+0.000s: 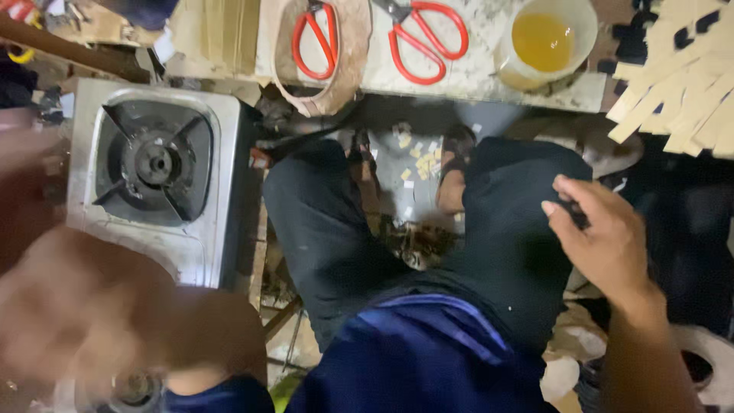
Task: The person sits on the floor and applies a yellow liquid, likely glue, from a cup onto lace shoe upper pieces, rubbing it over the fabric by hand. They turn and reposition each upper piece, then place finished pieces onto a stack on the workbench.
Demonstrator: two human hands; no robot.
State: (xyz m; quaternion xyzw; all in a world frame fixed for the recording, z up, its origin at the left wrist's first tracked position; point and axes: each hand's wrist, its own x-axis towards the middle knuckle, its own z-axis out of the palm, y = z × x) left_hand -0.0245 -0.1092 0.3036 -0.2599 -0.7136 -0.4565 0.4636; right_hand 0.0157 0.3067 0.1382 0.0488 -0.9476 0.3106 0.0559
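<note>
Blur swallows the left hand [92,306] beside the stove [157,172], so can't tell its grip; right hand [604,241] is curled loosely around something small and dark on the knee, well right of the stove.

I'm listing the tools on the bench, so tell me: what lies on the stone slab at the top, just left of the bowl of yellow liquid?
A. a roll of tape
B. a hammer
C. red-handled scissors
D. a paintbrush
C: red-handled scissors lie flat on the stone slab, just left of the bowl of yellow liquid; a second red-handled pair lies further left.
</note>
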